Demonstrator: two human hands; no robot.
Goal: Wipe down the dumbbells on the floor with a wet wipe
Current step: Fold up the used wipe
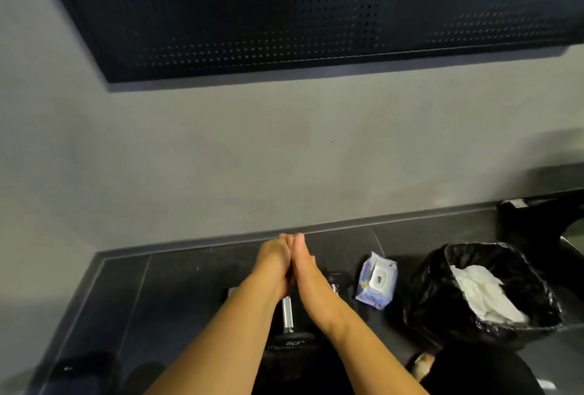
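Currently the black-headed dumbbell with a bright chrome handle (287, 312) lies on the dark grey tiled floor (177, 293), directly beneath your forearms, handle pointing away from you and its near head toward your body. A second dumbbell (335, 282) shows only in part, just to the right of your right wrist. Your left hand (275, 263) and right hand (305, 271) are held out above the far end of the handle, pressed flat against each other palm to palm, fingers straight and pointing toward the wall. No wipe is visible between or around them; whether anything thin is trapped between the palms cannot be told. Neither hand touches a dumbbell. The pale blue soft pack of wet wipes (376, 281) lies on the floor near your right hand, white flap on top. Beyond it stands a bin lined with a black plastic bag (436, 306), open-mouthed, with crumpled white wipes (480, 293) inside. The used wipes suggest that wiping is under way or near its end, and that this moment falls between strokes. If a dumbbell remains uncleaned, the next move calls for parting your hands, reaching right to the pack, drawing one sheet, then wrapping it round the handle and heads. Behind everything run a grey wall (252, 157) and a black perforated panel (284, 9).
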